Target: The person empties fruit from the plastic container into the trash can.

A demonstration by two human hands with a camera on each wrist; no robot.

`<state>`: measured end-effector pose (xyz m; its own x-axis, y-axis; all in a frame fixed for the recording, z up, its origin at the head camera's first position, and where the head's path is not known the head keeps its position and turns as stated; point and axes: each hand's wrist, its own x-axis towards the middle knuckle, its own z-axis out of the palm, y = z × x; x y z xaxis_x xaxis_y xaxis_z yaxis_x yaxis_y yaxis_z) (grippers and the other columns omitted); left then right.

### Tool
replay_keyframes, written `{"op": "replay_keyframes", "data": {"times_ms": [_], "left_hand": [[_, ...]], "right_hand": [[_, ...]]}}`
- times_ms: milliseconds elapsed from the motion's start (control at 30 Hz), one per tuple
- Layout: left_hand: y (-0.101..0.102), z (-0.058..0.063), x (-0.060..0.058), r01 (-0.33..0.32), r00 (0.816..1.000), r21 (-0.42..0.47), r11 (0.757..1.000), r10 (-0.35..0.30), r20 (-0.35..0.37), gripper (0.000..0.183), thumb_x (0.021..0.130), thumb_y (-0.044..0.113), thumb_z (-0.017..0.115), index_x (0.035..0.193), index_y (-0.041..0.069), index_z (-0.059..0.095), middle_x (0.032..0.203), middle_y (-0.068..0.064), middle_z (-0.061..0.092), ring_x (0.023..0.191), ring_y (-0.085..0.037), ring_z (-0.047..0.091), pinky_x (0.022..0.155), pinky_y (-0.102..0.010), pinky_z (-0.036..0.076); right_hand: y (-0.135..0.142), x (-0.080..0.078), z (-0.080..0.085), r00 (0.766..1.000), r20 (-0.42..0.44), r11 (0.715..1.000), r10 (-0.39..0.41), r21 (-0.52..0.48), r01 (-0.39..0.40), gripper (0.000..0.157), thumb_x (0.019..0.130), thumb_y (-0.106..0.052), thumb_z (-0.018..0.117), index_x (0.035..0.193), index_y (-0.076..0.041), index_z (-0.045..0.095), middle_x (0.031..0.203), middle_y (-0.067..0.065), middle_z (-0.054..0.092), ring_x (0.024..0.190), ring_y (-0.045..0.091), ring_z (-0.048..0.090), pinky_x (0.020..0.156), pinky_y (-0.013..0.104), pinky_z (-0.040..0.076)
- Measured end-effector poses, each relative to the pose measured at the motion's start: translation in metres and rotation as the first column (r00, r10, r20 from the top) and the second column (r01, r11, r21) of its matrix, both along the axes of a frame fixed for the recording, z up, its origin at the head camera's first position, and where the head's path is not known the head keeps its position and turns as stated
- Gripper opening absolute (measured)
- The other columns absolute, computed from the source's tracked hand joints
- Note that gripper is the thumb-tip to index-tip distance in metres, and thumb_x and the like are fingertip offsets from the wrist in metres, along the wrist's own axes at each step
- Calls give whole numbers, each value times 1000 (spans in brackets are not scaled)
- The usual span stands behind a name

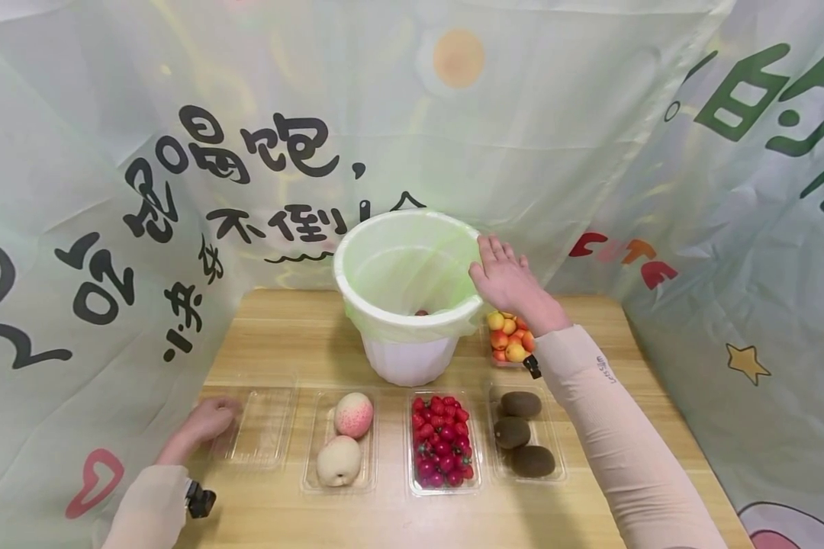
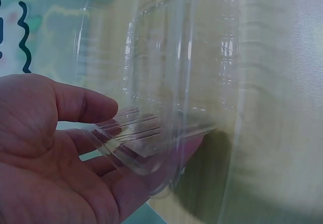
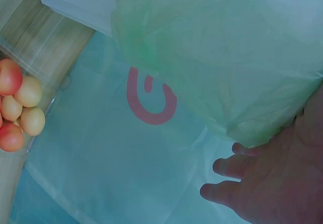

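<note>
Bucket (image 1: 408, 362), white and lined with a pale green bag (image 1: 412, 267), stands upright toward the back of the wooden table (image 1: 357, 526), in front of a printed cloth (image 1: 535, 122). The bag is folded over the rim, and something small and dark shows at the bottom, too little of it to name. On the bucket's right side, the right hand (image 1: 504, 276) reaches up to the rim and rests against the bag, its fingers stretched out and apart. At the table's left, the left hand (image 1: 211, 419) pinches the edge of a clear plastic box (image 1: 261, 427), thumb on one side and fingers on the other; whether the box is raised is hard to tell. To its right, a row of boxes holds a pink-blushed peach (image 1: 353, 415) beside a cream fruit (image 1: 339, 461), then red berries (image 1: 442, 442), then three kiwis (image 1: 513, 433). Small yellow and orange fruits (image 1: 511, 335) sit beyond the kiwis, beside the bucket.
</note>
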<state>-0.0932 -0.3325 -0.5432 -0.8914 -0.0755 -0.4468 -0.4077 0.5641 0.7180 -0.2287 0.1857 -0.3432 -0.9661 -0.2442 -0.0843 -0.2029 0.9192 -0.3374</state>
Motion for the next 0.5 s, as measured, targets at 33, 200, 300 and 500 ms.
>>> {"op": "replay_keyframes", "data": {"times_ms": [33,200,300,500], "left_hand": [[0,-2,0,5,1000,-4,1000,-5,3,41,100,14,46,128,-16,50,66,-9,54,48,-21,51,46,-38,51],[0,-6,2,23,1000,-2,1000,-23,14,42,97,10,45,130,-15,49,59,-6,53,44,-17,48,41,-30,43],[1,-7,3,25,1000,15,1000,-26,14,42,96,8,43,131,-15,48,57,-6,52,42,-16,47,41,-30,44],[3,-5,4,24,999,35,999,-26,48,45,100,10,39,138,-13,41,65,-6,51,48,-16,45,46,-32,47]], "right_hand": [[0,0,0,1000,2,1000,-1,-1,1,71,103,-49,10,160,-8,-3,166,18,-4,152,43,-2,119,65,2],[0,-1,0,1000,5,1000,-1,-5,1,71,103,-49,11,160,-9,-3,166,18,-3,152,42,-2,119,64,3],[0,-1,0,1000,6,1000,0,-3,0,71,103,-50,10,160,-9,-3,166,17,-4,152,42,-2,119,64,3],[0,-2,-1,1000,11,1000,-3,-11,3,70,103,-48,13,160,-9,-3,166,17,-3,152,41,-3,119,64,3]]}}
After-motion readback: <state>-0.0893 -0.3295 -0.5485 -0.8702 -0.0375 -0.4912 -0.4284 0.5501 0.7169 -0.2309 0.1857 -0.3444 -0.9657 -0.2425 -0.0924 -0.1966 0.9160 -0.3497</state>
